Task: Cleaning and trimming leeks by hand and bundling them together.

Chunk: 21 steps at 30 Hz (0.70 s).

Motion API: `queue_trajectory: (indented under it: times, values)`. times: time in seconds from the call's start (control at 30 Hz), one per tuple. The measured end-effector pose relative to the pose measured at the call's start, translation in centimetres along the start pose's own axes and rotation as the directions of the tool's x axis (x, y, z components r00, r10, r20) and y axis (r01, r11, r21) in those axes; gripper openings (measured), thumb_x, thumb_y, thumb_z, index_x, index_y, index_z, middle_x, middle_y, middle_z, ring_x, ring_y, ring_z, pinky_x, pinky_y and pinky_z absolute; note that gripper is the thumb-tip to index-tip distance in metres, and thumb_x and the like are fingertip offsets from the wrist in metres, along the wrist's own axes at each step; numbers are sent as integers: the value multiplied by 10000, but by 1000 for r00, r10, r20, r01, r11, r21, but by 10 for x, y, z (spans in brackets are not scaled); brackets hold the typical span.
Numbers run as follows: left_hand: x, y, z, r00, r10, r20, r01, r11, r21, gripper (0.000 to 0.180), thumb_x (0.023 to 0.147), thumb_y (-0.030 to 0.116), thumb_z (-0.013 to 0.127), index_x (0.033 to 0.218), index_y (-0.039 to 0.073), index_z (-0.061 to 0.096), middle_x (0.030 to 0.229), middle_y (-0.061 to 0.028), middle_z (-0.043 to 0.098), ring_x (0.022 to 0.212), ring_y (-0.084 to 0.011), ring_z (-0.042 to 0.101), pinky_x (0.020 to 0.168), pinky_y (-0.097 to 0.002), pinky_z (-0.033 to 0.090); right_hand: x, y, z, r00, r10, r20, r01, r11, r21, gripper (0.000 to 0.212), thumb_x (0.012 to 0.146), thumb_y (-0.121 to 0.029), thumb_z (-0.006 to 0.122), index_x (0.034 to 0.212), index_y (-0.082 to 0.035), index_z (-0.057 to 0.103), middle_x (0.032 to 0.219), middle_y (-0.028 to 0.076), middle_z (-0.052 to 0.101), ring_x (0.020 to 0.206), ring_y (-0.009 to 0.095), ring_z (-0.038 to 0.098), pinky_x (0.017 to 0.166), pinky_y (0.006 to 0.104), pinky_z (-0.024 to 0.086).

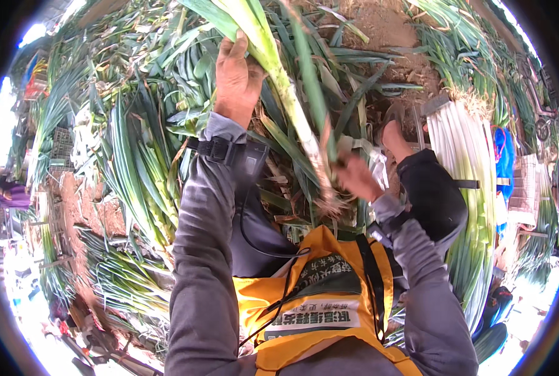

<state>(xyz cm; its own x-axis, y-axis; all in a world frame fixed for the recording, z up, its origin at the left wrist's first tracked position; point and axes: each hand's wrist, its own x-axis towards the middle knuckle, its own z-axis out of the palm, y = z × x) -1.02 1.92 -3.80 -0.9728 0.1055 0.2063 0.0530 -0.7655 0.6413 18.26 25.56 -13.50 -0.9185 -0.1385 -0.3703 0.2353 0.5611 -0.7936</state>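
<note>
My left hand [235,78] is closed round the upper part of a large green onion [286,91], where its leaves spread out. The stalk slants down to the right, and its white lower end and roots come close above my lap. Beside the root end, my right hand [358,178] is slightly blurred, its fingers pinched on a long, loose green onion leaf [311,75]. That leaf runs upward alongside the stalk, peeled away from it along most of its length. Part of the right fingers is hard to make out.
To the right lies a thick bundle of trimmed green onions [467,188], white stems and roots at the far end. Untrimmed green onions [138,163] are piled on the left. Stripped leaves cover the soil [380,28] ahead. A yellow apron [317,301] covers my lap.
</note>
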Motion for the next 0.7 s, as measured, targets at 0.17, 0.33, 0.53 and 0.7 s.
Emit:
queue_trajectory:
  times: [0.17, 0.33, 0.53, 0.7]
  values:
    - [2, -27, 7, 997, -15, -76, 11, 998, -54, 170, 997, 131, 544, 1161, 85, 549, 1042, -56, 675, 875, -178, 686, 605, -256, 521, -9, 214, 29, 926, 62, 372, 234, 679, -696, 371, 946, -270, 560, 1173, 20, 610, 1059, 302, 628, 1025, 381, 632, 947, 484, 454]
    - [-12, 2, -10, 999, 7, 40, -3, 994, -109, 252, 979, 115, 576, 1220, 49, 540, 1129, -102, 664, 985, -234, 670, 859, -372, 576, 30, -16, -21, 927, -240, -288, 161, 948, -273, 426, 950, -385, 566, 1136, -13, 660, 1021, 230, 637, 975, 400, 625, 858, 472, 478]
    - [-6, -31, 14, 991, -131, -22, 130, 990, -55, 288, 1002, 201, 545, 1258, 73, 510, 1155, -102, 632, 987, -226, 639, 839, -394, 547, 92, -166, -74, 795, -504, -337, 540, 841, 15, 547, 911, -456, 666, 1084, 63, 645, 709, 56, 581, 644, 126, 555, 627, 290, 471]
    - [-8, -19, 30, 986, -142, 85, 145, 989, -27, 205, 1016, 161, 488, 1175, 38, 527, 1036, -100, 638, 892, -227, 639, 778, -412, 538, 118, -174, -61, 732, -486, -478, 617, 771, 160, 465, 927, -402, 665, 920, 63, 679, 722, 95, 649, 617, 142, 551, 573, 316, 474]
